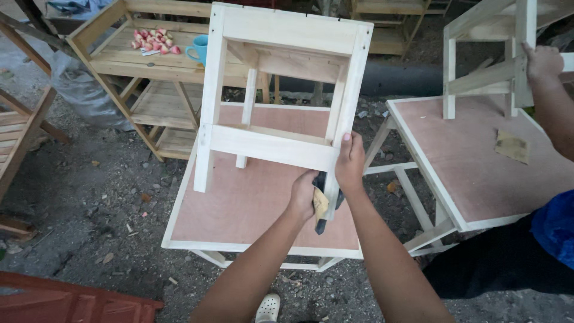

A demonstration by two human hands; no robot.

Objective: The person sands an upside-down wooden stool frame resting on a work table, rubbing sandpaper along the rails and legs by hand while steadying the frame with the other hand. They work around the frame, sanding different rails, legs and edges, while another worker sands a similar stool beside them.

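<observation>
A pale unfinished wooden stool (281, 36) stands tilted on a low table with a reddish plywood top (239, 203). My right hand (350, 161) grips the stool where its near rail meets the right leg. Just below, my left hand (304, 194) is closed on a piece of tan sandpaper (321, 204) wrapped over a dark block, pressed against the lower end of that leg. The leg's tip is hidden behind my hands.
A second plywood table (472, 173) stands to the right with another stool (490, 72), a sandpaper scrap (511, 145) and a co-worker's hand (541, 60) on the stool. A wooden shelf (119, 60) behind holds pink fruit (153, 40) and a teal cup (198, 49). Gravel ground lies all around.
</observation>
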